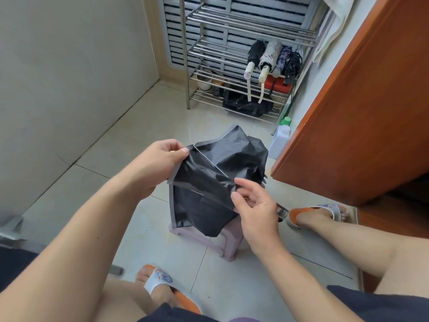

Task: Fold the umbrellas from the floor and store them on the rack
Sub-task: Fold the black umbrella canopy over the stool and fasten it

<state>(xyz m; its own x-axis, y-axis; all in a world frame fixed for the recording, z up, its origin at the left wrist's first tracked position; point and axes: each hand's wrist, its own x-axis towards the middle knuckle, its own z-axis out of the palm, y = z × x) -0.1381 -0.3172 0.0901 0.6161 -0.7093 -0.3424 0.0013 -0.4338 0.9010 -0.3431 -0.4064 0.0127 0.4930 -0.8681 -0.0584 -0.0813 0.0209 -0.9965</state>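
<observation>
The black umbrella [216, 175] hangs half-collapsed above a pink stool [222, 242]. My left hand [160, 159] pinches its grey-trimmed canopy edge; my right hand [253, 205] pinches fabric lower down. Folded umbrellas [271, 59] lie on the metal rack [232, 26] beyond.

You face a floor of pale tiles [162, 108] that meets a plain off-white wall [69, 66] on your left. An orange-brown wooden door [362, 112] stands on your right, and a white louvred panel [209, 26] fills the far end. Daylight falls evenly across the room.
</observation>
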